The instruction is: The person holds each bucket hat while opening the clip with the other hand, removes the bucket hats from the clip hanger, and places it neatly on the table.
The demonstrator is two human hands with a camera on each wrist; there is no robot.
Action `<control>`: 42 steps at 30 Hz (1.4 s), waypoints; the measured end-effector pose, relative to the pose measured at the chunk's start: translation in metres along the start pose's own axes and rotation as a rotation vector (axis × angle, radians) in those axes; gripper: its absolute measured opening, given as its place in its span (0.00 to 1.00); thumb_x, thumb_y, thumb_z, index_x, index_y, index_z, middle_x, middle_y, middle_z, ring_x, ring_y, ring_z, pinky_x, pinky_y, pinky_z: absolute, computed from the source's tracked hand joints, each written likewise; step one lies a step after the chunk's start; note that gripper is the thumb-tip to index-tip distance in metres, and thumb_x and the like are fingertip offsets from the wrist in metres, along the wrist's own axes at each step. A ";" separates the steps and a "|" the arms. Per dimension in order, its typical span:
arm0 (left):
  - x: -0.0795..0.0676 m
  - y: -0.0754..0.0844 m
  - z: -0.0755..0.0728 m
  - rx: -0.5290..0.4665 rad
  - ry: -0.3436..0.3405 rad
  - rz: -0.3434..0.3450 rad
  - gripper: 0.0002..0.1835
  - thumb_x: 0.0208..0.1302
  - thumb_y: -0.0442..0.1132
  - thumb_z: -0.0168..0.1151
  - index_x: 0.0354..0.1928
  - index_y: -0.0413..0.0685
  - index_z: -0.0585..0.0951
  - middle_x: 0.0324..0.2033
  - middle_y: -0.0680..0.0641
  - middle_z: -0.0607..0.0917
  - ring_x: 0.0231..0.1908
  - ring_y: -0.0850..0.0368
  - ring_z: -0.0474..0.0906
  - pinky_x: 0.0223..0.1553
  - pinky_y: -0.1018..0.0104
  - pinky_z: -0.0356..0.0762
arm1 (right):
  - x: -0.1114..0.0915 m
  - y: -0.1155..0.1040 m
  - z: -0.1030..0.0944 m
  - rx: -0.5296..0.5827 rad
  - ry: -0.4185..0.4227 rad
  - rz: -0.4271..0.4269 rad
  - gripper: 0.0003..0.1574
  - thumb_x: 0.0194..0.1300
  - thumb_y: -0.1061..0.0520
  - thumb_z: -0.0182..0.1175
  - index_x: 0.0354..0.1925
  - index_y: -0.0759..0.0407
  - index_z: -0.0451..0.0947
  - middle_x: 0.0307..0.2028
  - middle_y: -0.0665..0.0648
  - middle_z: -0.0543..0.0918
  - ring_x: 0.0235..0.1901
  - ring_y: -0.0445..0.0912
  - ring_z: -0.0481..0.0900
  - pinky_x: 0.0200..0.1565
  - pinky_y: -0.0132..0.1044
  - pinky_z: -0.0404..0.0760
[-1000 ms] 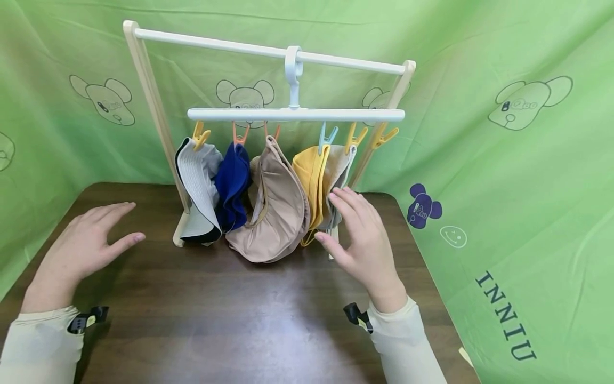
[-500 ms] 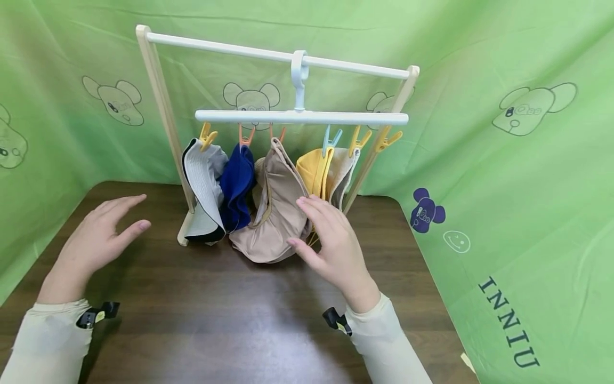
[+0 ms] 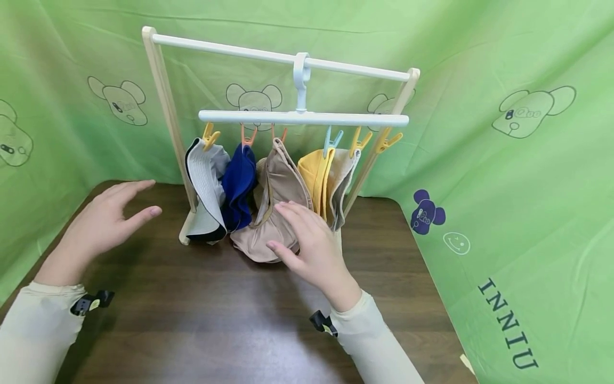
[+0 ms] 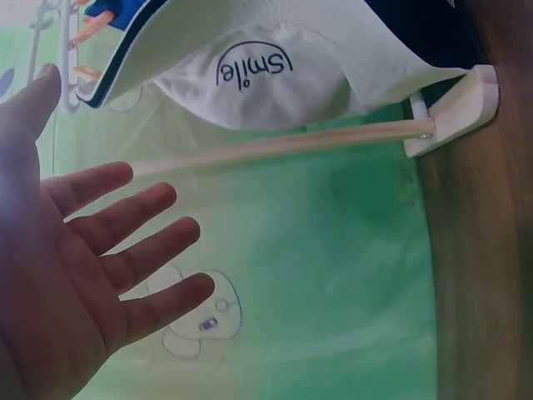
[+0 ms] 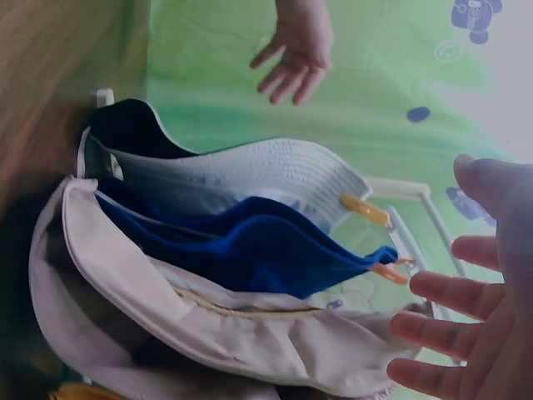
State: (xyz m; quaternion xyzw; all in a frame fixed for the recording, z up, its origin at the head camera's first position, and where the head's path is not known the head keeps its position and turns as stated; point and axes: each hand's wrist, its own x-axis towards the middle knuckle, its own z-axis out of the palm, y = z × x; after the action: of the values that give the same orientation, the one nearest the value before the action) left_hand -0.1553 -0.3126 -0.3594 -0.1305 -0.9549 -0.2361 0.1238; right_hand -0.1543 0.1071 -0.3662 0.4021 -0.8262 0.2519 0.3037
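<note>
Several hats hang by clothespins from a white hanger. From left to right they are a white hat with "Smile" lettering in the left wrist view, a blue hat, a beige wide-brimmed hat, a yellow hat and a grey-beige hat. My left hand hovers left of the white hat, fingers extended, holding nothing. In front of the beige hat my right hand is raised with relaxed fingers and nothing in it; it hides part of that hat.
A wooden rack with a white top rod carries the hanger on a dark wooden table. At the hanger's right end a yellow clothespin holds no hat. Green printed cloth encloses the back and sides.
My right hand has moved left, from before the grey-beige and yellow hats to before the beige one. My left hand has shifted slightly right and up. The head view has shifted a little.
</note>
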 end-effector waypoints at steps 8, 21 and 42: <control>0.019 0.020 -0.010 0.003 -0.021 0.022 0.38 0.71 0.58 0.63 0.76 0.49 0.67 0.70 0.36 0.72 0.70 0.30 0.64 0.65 0.31 0.61 | 0.005 -0.009 0.013 0.021 -0.024 0.032 0.40 0.71 0.39 0.63 0.70 0.60 0.70 0.64 0.58 0.79 0.65 0.52 0.76 0.69 0.45 0.71; 0.047 0.046 -0.022 -0.017 0.023 0.093 0.38 0.71 0.58 0.63 0.77 0.49 0.66 0.71 0.38 0.72 0.69 0.33 0.66 0.64 0.33 0.64 | 0.015 -0.023 0.031 0.013 -0.083 0.055 0.40 0.69 0.41 0.66 0.71 0.57 0.69 0.65 0.56 0.79 0.66 0.48 0.76 0.69 0.43 0.71; 0.094 0.071 -0.032 -0.148 -0.036 0.017 0.40 0.71 0.63 0.60 0.78 0.52 0.64 0.73 0.42 0.71 0.68 0.36 0.72 0.63 0.33 0.70 | 0.036 -0.040 0.045 0.083 -0.145 0.117 0.41 0.69 0.37 0.65 0.71 0.53 0.70 0.65 0.52 0.78 0.65 0.43 0.75 0.68 0.37 0.72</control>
State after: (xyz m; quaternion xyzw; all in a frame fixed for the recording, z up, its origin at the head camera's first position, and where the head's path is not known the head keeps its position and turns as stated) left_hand -0.2157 -0.2496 -0.2747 -0.1515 -0.9359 -0.3024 0.0984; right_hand -0.1528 0.0370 -0.3650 0.3827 -0.8569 0.2733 0.2109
